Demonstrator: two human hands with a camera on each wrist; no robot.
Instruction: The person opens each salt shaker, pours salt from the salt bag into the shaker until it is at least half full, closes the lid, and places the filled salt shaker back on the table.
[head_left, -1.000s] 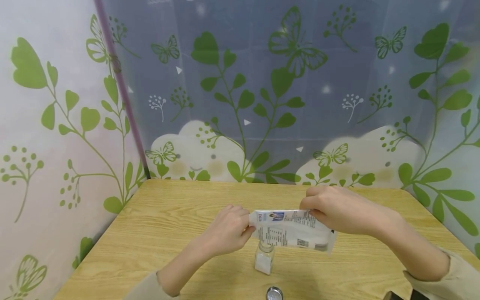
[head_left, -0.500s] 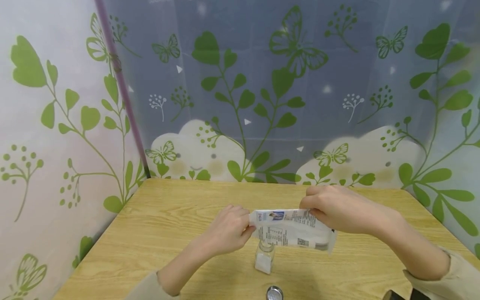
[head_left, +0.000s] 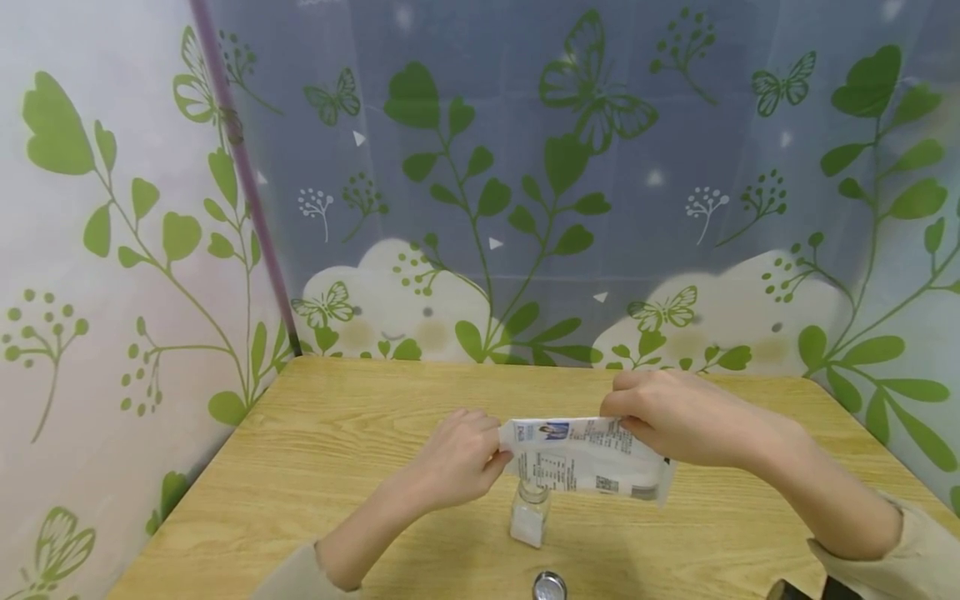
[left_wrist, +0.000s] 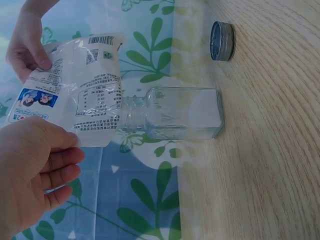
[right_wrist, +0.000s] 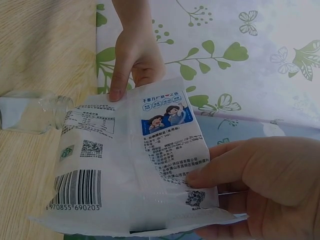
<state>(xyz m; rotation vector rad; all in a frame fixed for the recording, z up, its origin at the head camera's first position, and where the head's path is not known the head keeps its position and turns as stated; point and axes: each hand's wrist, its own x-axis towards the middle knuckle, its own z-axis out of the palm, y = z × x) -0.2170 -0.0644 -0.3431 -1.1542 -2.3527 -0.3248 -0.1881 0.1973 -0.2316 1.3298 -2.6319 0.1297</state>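
Observation:
Between my two hands a white printed bag of salt (head_left: pixel 592 462) is held sideways. My left hand (head_left: pixel 461 458) pinches its left end between thumb and fingers. Near the other end, my right hand (head_left: pixel 678 417) grips the upper edge; in the right wrist view its thumb lies on the printed face. A clear glass jar (left_wrist: pixel 182 112) stands upright on the table, partly filled with white salt. The bag's left corner is at the jar's open mouth and hides part of the rim in the head view. Whether salt is flowing cannot be seen.
A silver screw lid (head_left: pixel 550 587) lies on the wooden table (head_left: pixel 360 433) in front of the jar. A dark object (head_left: pixel 832 590) is partly visible at the lower right edge. Patterned curtains (head_left: pixel 480 167) stand behind and beside the table.

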